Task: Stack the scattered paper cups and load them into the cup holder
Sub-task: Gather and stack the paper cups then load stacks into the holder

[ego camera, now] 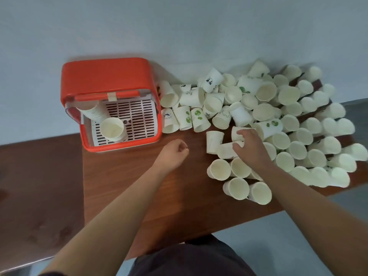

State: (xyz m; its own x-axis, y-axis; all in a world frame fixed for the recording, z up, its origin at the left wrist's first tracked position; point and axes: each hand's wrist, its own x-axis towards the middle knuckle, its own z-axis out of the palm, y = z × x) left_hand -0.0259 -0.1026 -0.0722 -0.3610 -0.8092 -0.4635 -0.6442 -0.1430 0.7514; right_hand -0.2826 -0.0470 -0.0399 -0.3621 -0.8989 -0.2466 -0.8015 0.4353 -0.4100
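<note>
Table [179, 196], near side: left hand [175, 151] loosely fisted, holding nothing. Right hand [251, 148] has its fingers curled over a lying cup [238, 134]; whether it grips cannot be told. Beyond and rightward: scattered cups [288, 116]. Far left: orange holder [103, 76] containing a tilted stack [103, 120].

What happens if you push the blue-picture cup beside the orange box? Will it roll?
It would probably roll in a curve: the cup lies on its side, mouth wider than bottom. Being thin paper, it likely feels light and squashy. Boxed in by the orange box and another cup, it may just bump them.
</note>
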